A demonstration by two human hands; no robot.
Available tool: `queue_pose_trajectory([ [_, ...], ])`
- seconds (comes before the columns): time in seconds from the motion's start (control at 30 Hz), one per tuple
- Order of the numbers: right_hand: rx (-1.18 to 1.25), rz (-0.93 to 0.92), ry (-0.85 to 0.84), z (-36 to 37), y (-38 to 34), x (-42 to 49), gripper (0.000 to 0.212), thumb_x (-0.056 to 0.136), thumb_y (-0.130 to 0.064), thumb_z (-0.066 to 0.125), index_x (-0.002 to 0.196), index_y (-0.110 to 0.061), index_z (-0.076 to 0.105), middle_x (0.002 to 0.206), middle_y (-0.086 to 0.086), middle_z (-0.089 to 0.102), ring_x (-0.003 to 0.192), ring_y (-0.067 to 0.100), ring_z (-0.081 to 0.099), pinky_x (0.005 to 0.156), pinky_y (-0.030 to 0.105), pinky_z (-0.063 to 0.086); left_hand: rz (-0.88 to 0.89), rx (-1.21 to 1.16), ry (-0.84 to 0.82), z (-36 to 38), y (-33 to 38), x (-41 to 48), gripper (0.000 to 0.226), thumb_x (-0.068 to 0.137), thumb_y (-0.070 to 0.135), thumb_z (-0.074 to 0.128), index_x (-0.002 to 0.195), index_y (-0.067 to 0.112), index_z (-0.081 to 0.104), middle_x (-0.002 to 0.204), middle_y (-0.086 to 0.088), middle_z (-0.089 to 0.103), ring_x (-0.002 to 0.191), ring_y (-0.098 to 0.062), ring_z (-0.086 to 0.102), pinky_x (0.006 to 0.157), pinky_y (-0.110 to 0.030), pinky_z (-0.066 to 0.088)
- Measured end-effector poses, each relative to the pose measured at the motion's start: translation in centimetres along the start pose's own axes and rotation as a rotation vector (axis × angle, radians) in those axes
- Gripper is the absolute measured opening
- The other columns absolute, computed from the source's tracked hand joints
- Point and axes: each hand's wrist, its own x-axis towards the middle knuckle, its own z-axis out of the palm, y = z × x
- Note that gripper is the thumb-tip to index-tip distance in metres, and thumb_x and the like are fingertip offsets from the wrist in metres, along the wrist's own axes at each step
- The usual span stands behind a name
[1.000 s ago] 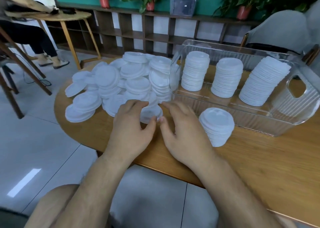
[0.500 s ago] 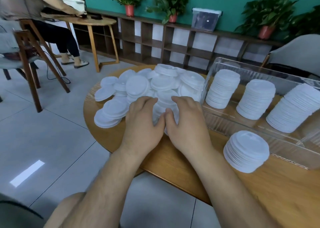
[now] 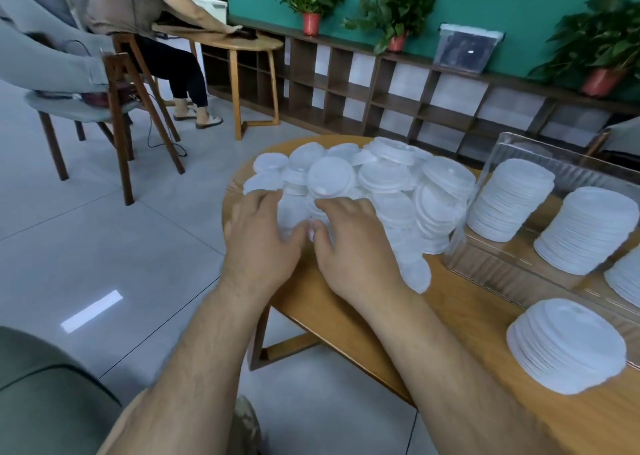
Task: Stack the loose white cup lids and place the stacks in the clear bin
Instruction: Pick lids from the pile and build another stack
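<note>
Palm-down on heap of loose white plastic cup lids (image 3: 391, 181) on wooden counter (image 3: 485, 333), left hand (image 3: 259, 236) and right hand (image 3: 349, 243) spread, gripping nothing (likely gathering a stack), clear plastic bin (image 3: 512, 274) just beside.

The left hand (image 3: 263, 236) and right hand (image 3: 353, 247) lie palm down, side by side, forearms (image 3: 207, 344) stretched forward. Fingers (image 3: 266, 200) reach ahead, loosely spread and slightly bent (thumb tips (image 3: 300, 229) nearly meet; blur hides whether they touch).
</note>
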Motion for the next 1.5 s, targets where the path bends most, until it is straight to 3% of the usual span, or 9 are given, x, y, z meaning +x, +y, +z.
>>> queue_pose_trajectory([
  [0.17,-0.053,-0.013,-0.055,2.3,-1.1,0.5,0.030,0.101,-0.018,0.050,0.126,-0.009,0.064,0.122,0.008,0.066,0.117,0.028,0.048,0.097,0.035,0.036,-0.101,0.057,-0.134,0.3,-2.5,0.9,0.074,0.086,0.062,0.060,0.149,0.028,0.043,0.151,0.003,0.045,0.140,-0.027,0.037,0.111,-0.044,0.032],
  [0.37,-0.043,0.001,-0.005,3.0,-0.9,0.4,0.024,0.098,-0.015,0.053,0.116,-0.007,0.068,0.112,0.009,0.069,0.111,0.029,0.051,0.092,0.039,0.041,-0.049,0.017,-0.143,0.5,-2.3,1.3,0.053,0.086,0.056,0.063,0.127,0.024,0.056,0.129,0.004,0.062,0.122,-0.023,0.053,0.097,-0.041,0.042],
  [0.63,-0.030,-0.021,-0.025,2.9,-1.1,0.1,0.033,0.102,-0.020,0.051,0.131,-0.011,0.063,0.122,0.006,0.067,0.118,0.027,0.047,0.097,0.037,0.040,-0.124,-0.092,-0.180,-0.6,-2.6,0.7,0.067,0.066,0.072,0.060,0.117,0.028,0.059,0.115,0.006,0.062,0.105,-0.019,0.060,0.087,-0.045,0.054],
  [0.83,-0.001,-0.030,-0.004,2.1,-1.2,-1.0,0.032,0.100,-0.020,0.054,0.130,-0.013,0.063,0.120,0.004,0.067,0.117,0.024,0.047,0.097,0.038,0.042,-0.069,-0.084,-0.129,-1.8,-2.1,0.1,0.069,0.079,0.050,0.080,0.136,0.023,0.053,0.137,-0.002,0.055,0.122,-0.023,0.053,0.089,-0.029,0.041],
  [0.97,0.045,-0.023,0.031,-0.2,-0.4,-2.2,0.034,0.101,-0.023,0.055,0.133,-0.015,0.060,0.125,0.003,0.064,0.120,0.023,0.047,0.102,0.033,0.039,0.085,-0.178,-0.070,-3.2,-0.4,-1.3,0.073,0.079,0.047,0.081,0.141,0.026,0.050,0.131,0.021,0.047,0.118,0.001,0.044,0.090,-0.003,0.029],
  [1.07,0.098,0.022,0.061,-2.9,1.1,-4.3,0.043,0.102,-0.029,0.053,0.144,-0.017,0.053,0.138,0.000,0.058,0.129,0.018,0.044,0.107,0.026,0.034,0.211,-0.289,-0.160,-3.0,1.7,-2.7,0.058,0.076,0.052,0.081,0.126,0.040,0.053,0.117,0.034,0.051,0.109,0.015,0.046,0.090,0.003,0.032],
  [1.2,0.105,0.102,0.065,-6.2,4.4,-8.8,0.046,0.101,-0.027,0.055,0.146,-0.018,0.051,0.141,-0.004,0.056,0.130,0.013,0.048,0.110,0.027,0.038,0.327,-0.322,-0.353,-0.4,4.4,-4.8,0.066,0.076,0.051,0.084,0.134,0.030,0.058,0.128,0.018,0.060,0.122,0.001,0.052,0.100,-0.016,0.043],
  [1.37,0.098,0.220,-0.007,-8.6,8.0,-14.0,0.045,0.097,-0.028,0.059,0.142,-0.021,0.056,0.138,-0.010,0.057,0.124,0.001,0.048,0.104,0.006,0.033,0.419,-0.323,-0.526,2.8,7.1,-7.7,0.064,0.072,0.045,0.089,0.128,0.031,0.059,0.123,0.017,0.061,0.117,0.005,0.052,0.100,-0.013,0.040],
  [1.5,0.086,0.243,-0.039,-8.5,9.4,-15.8,0.047,0.098,-0.029,0.062,0.143,-0.017,0.056,0.141,-0.007,0.056,0.126,0.006,0.048,0.107,0.016,0.036,0.415,-0.282,-0.578,4.5,7.8,-9.2,0.076,0.071,0.054,0.084,0.136,0.027,0.055,0.128,0.015,0.057,0.120,0.002,0.048,0.103,-0.009,0.034],
])
